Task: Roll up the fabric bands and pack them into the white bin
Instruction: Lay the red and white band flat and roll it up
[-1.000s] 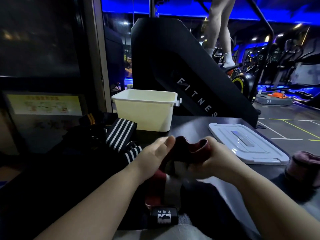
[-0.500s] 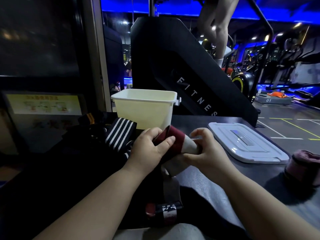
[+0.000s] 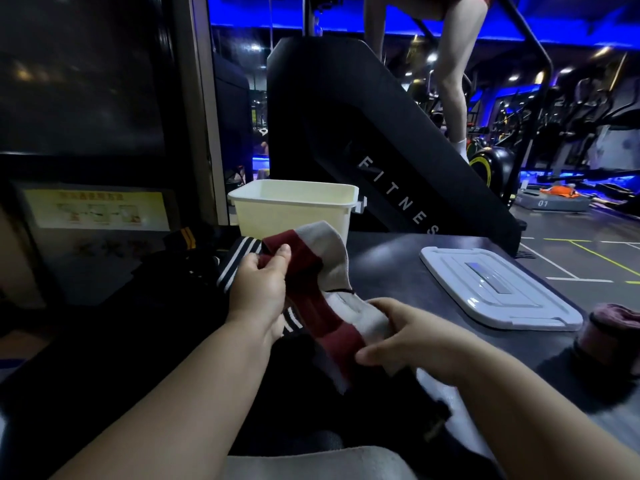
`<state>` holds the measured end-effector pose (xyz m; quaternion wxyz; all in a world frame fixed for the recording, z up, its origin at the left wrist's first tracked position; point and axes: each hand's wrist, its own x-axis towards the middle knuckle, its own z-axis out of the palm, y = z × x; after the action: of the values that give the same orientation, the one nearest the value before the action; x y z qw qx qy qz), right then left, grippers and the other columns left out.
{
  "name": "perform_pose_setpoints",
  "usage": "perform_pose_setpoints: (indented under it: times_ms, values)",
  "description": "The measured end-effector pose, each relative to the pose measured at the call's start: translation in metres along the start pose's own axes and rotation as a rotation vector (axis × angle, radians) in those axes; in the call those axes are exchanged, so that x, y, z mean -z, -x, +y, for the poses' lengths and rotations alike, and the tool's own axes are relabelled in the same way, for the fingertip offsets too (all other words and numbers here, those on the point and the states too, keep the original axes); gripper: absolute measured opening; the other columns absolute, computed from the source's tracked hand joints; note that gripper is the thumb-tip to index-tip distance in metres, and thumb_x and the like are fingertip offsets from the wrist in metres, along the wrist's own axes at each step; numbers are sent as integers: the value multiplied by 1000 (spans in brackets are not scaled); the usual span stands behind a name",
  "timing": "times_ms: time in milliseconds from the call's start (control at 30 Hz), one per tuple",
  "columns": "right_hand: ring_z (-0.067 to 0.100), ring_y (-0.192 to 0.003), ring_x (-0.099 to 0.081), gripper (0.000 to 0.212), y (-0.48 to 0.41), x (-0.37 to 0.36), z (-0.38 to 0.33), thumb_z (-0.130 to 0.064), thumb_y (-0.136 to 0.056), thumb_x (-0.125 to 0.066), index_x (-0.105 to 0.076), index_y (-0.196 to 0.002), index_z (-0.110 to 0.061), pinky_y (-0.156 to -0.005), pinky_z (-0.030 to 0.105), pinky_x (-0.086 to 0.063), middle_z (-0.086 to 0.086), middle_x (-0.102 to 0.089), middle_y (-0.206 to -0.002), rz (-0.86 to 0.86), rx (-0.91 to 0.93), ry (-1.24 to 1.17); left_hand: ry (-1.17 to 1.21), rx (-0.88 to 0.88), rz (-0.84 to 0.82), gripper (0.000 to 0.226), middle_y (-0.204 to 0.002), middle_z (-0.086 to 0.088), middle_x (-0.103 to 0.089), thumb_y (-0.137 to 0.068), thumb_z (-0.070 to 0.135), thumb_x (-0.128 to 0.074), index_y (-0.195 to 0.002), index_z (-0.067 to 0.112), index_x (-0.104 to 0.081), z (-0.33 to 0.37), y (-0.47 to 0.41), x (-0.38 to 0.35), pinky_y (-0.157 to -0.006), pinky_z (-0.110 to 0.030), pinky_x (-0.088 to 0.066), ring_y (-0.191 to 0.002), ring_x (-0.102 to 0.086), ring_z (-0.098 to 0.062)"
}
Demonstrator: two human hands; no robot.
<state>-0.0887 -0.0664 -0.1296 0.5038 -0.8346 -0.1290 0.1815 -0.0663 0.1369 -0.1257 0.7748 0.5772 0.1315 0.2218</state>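
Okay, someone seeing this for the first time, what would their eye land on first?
First, the dark red and grey fabric band stretched between the two hands at centre: the left hand grips its upper end, the right hand pinches its lower end. Behind it, the open white plastic bin stands pale on the dark table, with a flat white plastic lid lying to the right.

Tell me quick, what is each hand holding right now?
The left hand pinches the upper end of the red and grey band.
The right hand grips the lower part of the same band.
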Motion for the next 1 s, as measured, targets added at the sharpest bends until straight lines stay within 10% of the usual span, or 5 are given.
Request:
perform_pose_setpoints:
  times_ms: [267,467,667,800,1000]
  values:
    - [20,-70,-67,62,18,59,-7,-46,-36,-88,-70,-94,-37,-72,38,-53,10,-73,-88,100,-53,143,-1,88,-16,7,-90,-8,-67,-92,13,-64,-95,12,-58,35,14,19,-73,-38,-56,-76,-65,-21]
    - [13,-72,-70,33,40,71,-32,-36,-70,-84,-67,-99,-42,-74,25,-57,-10,-73,-71,-46,-106,610,-140,10,26,29,-94,-10,-57,-86,-3,-62,-99,16,-45,33,56,53,-58,-32,-53,-75,-60,-19]
    - [-2,-65,-61,28,72,84,-19,-35,-75,-78,-67,-97,-47,-66,20,-47,-22,-65,-63,-60,-137,964,-560,-31,-203,59,-105,-10,-59,-77,6,-68,-119,37,-40,3,105,63,-82,-51,-57,-91,-65,-30]
    - [11,-78,-64,27,86,88,13,-47,-68,-80,-74,-90,-34,-74,26,-52,-10,-69,-81,5,-208,1062,-907,-147,-300,60,-113,-4,-59,-82,12,-66,-132,30,-38,-14,126,55,-83,-36,-50,-93,-61,-24]
    - [18,-78,-65,65,107,100,43,-84,-61,-60,-69,-67,-20,-73,30,-53,-4,-66,-70,138,-445,1154,-1219,-149,-306,67,-140,-8,-48,-88,23,-60,-145,27,-24,-22,132,52,-91,-39,-47,-116,-54,-31]
